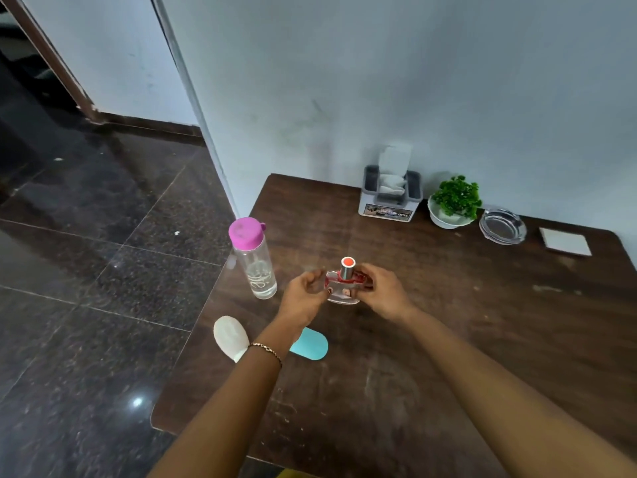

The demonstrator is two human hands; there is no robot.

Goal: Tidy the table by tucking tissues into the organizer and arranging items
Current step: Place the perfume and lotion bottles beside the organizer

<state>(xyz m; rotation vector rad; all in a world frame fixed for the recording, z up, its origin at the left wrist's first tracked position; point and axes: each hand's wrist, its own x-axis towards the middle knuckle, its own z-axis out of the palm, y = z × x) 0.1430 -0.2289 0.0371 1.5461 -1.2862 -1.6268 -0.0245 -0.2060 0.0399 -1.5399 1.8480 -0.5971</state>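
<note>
A small clear perfume bottle with a red collar and a silver, red-topped cap is held above the middle of the brown table. My right hand grips its right side. My left hand is at its left side with fingers curled; whether they touch the glass is unclear. A grey organizer stands at the table's back edge by the wall, with white tissues sticking up out of its middle slot.
A clear water bottle with a pink lid stands at the table's left edge. A white oval object and a turquoise oval lie near my left wrist. A potted plant, glass ashtray and white tile line the back.
</note>
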